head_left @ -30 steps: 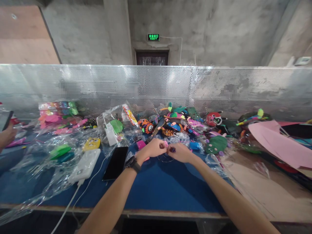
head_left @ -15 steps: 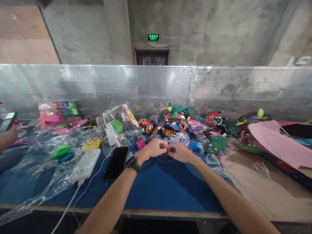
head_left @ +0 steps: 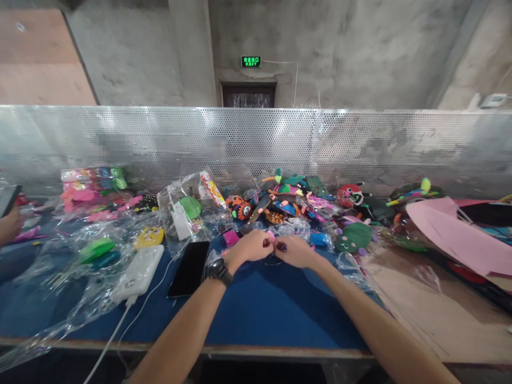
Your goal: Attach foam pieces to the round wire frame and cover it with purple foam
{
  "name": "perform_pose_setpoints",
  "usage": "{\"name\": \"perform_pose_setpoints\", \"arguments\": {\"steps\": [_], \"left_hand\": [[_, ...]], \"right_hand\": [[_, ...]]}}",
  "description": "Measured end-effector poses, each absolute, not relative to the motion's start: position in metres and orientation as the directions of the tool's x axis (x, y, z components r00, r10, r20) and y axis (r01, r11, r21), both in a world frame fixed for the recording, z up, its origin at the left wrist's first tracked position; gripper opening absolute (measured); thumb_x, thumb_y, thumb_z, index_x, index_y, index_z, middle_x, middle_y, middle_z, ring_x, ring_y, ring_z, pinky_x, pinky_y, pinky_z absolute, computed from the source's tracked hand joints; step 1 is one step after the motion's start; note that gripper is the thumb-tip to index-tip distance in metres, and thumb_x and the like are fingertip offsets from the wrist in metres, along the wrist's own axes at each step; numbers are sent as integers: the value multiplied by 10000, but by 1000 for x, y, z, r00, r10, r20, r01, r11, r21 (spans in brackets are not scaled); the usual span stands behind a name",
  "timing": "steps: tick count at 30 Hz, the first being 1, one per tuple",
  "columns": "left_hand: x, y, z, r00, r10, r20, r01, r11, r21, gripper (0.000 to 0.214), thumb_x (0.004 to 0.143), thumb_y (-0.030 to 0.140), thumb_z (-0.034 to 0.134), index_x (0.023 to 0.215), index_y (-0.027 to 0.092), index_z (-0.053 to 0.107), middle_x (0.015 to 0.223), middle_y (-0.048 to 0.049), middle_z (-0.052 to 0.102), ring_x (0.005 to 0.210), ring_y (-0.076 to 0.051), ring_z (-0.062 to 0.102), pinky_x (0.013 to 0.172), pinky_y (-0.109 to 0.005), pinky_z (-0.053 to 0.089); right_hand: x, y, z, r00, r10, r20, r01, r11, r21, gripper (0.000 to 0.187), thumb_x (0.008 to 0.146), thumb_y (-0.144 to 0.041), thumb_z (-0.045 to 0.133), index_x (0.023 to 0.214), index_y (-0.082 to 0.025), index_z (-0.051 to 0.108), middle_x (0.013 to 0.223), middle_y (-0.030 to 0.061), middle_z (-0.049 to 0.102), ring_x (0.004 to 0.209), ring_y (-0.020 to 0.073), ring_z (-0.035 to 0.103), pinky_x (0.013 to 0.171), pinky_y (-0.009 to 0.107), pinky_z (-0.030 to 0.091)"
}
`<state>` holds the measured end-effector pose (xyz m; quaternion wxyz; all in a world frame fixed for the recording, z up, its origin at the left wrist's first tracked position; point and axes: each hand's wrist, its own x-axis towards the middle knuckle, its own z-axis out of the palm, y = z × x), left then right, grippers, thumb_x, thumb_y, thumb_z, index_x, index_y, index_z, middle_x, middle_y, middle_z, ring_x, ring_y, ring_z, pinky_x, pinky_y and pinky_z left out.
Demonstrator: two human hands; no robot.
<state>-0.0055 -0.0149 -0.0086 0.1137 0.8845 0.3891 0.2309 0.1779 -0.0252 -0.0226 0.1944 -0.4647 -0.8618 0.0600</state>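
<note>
My left hand (head_left: 253, 245), with a dark watch (head_left: 220, 271) on its wrist, is pinched closed on a small pink piece (head_left: 271, 236) that looks like modelling clay. Fingertip to fingertip with it, my right hand (head_left: 294, 252) is also closed; a small dark bit shows at its fingers, too small to name. Both hands hover over the blue table mat (head_left: 288, 314). Just behind them lie a magenta packet (head_left: 231, 238) and a blue packet (head_left: 321, 239). A green round figure with a face (head_left: 354, 238) lies right of my right hand.
A black phone (head_left: 189, 269) and a white power bank (head_left: 140, 272) with a cable lie left. Colourful clay figures (head_left: 288, 200) and clear plastic bags (head_left: 180, 208) line the perforated metal screen (head_left: 256, 138). Pink sheets (head_left: 460, 229) are at right. Another person's hand (head_left: 10, 224) holds a phone far left.
My hands stay together, with small shifts of the fingers around the pink piece. At far left, the other person's hand and phone have moved slightly left. The view has shifted a little.
</note>
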Motion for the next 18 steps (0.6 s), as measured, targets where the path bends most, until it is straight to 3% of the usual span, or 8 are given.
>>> {"name": "perform_pose_setpoints", "arguments": {"steps": [8, 18], "left_hand": [[0, -18, -10, 558, 764, 324, 711, -642, 288, 183, 798, 235, 433, 644, 180, 514, 605, -8, 514, 496, -113, 353, 502, -260, 223], [4, -11, -15, 536, 738, 409, 611, -674, 415, 198, 804, 210, 417, 613, 165, 436, 587, 25, 445, 535, -97, 348, 525, -238, 233]], "right_hand": [[177, -28, -20, -430, 851, 300, 848, 495, -188, 163, 820, -279, 473, 833, -215, 622, 818, 19, 693, 763, 173, 620, 573, 234, 304], [168, -32, -20, -331, 866, 375, 935, 356, 5, 229, 839, -349, 434, 889, -197, 598, 826, 66, 688, 727, 223, 631, 559, 273, 297]]}}
